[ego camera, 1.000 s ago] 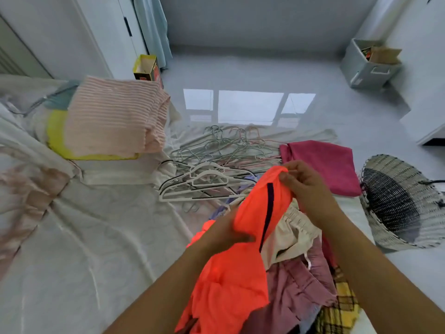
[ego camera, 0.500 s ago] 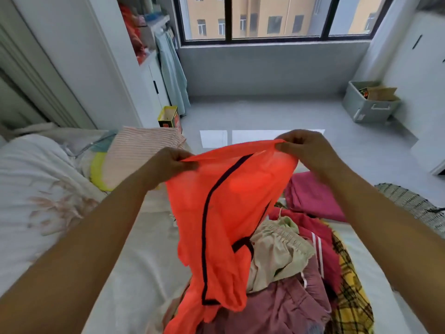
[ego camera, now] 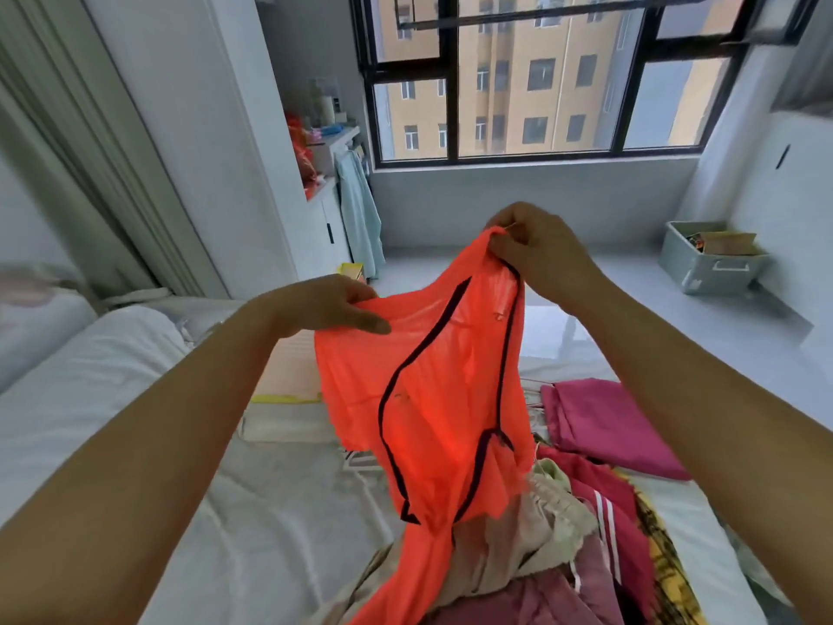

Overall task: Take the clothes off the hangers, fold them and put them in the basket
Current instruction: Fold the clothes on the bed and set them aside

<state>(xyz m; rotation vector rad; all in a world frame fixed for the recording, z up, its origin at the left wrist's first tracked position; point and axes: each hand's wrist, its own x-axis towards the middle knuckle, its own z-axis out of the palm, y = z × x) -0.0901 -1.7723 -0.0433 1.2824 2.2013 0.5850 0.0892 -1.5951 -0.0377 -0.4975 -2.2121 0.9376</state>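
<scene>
Orange garment (ego camera: 432,399): held up in the air over the bed (ego camera: 112,399), mid-scene, with black piping running down it. Its lower end trails into the clothes pile (ego camera: 563,534) at the near edge and is cut off by the bottom of the view.
Hidden: the raised cloth screens the middle of the bed behind it. Only a sliver of a white hanger (ego camera: 360,462) shows under its left hem. A pale pink and yellow fold (ego camera: 288,372) behind the left forearm is probably stacked clothing, mostly covered.
Left hand (ego camera: 315,309): grasps the garment's left top edge, thumb on the near face and fingers behind; the forearm reaches in from the near left.
Right hand (ego camera: 541,250): higher and farther out, fingers curled, pinching the top corner of the garment; the forearm comes in from the near right.
Clothes pile: beige, dusty pink, red and yellow-check pieces are jumbled together near right, partly out of view.
Magenta garment (ego camera: 604,421): folded flat on the bed, right of the orange one and apart from it.
Open room: white sheet stretches bare to the near left. Glossy floor (ego camera: 676,327) lies beyond the bed's far edge.
Far edge: grey storage box (ego camera: 712,263) far right by the wall, window (ego camera: 541,83) across the far wall.
</scene>
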